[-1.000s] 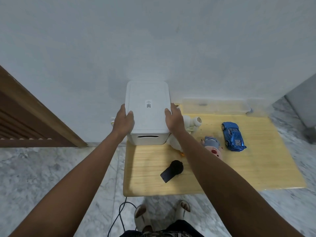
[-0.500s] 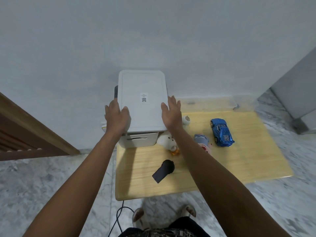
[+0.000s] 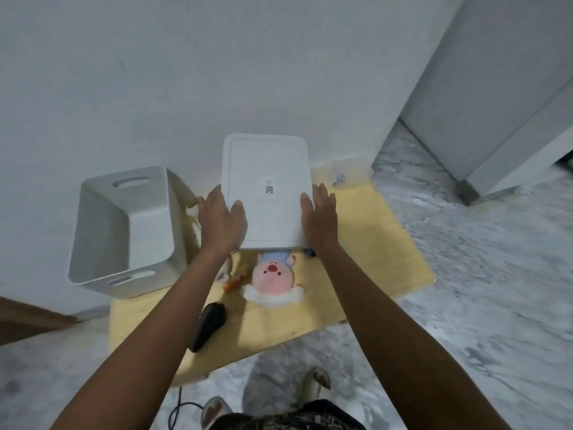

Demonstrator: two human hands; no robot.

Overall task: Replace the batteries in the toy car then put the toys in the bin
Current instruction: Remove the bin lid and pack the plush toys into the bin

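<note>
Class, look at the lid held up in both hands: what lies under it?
Below the lid, the pig plush shows on the table, its body partly covered. A blue sliver peeks out; the rest is hidden.

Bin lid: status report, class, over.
Both hands, left hand, right hand, holding lid off bin. Bin open. Pig toy on table beneath lid.

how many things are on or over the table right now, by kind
bin: 1
lid, held over the table by the left hand and right hand: 1
soft toys: 2, a pig and a white one mostly hidden by the left arm
black device: 1
blue thing mostly hidden under the lid: 1
total: 6
</note>
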